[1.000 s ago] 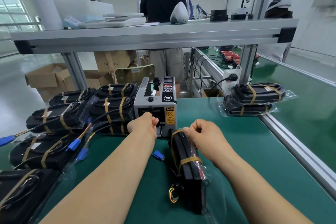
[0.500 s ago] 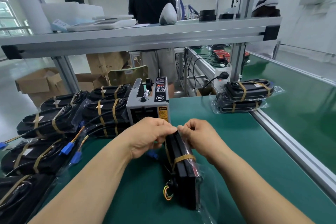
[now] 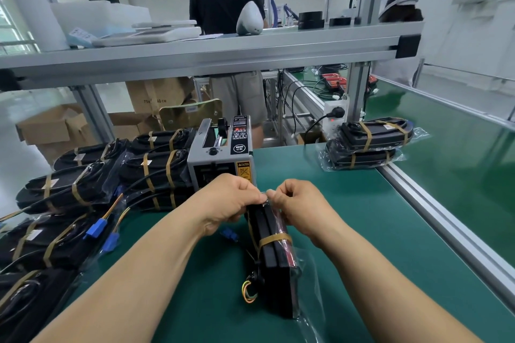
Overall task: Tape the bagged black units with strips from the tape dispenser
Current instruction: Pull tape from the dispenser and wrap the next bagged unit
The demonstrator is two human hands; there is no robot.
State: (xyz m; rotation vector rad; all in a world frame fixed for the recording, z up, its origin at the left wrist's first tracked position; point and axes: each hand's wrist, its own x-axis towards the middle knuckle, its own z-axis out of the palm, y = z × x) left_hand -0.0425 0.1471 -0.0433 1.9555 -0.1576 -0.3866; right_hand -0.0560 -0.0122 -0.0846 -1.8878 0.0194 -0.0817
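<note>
Item 1: bagged black unit [image 3: 274, 256], a flat rectangular block in clear plastic film. It stands on its long edge at the middle of the green-matted worktop [image 3: 362, 231], just in front of the dispenser. One amber tape band [image 3: 274, 239] already wraps its middle. I judge it is kept upright so a strip can pass over its top.

Item 2: my left hand [image 3: 231, 200] and my right hand [image 3: 298, 203]. Both have fingers curled, and the fingertips meet to pinch at the unit's far top end. What lies between them is too small to make out; probably a fresh strip.

Item 3: grey box-shaped tape dispenser [image 3: 220, 159], kept close to the unit and my hands.

Item 4: taped black units [image 3: 83, 189], heaped along the left edge.

Item 5: two taped bagged units [image 3: 370, 142], stacked at the far right edge.
</note>
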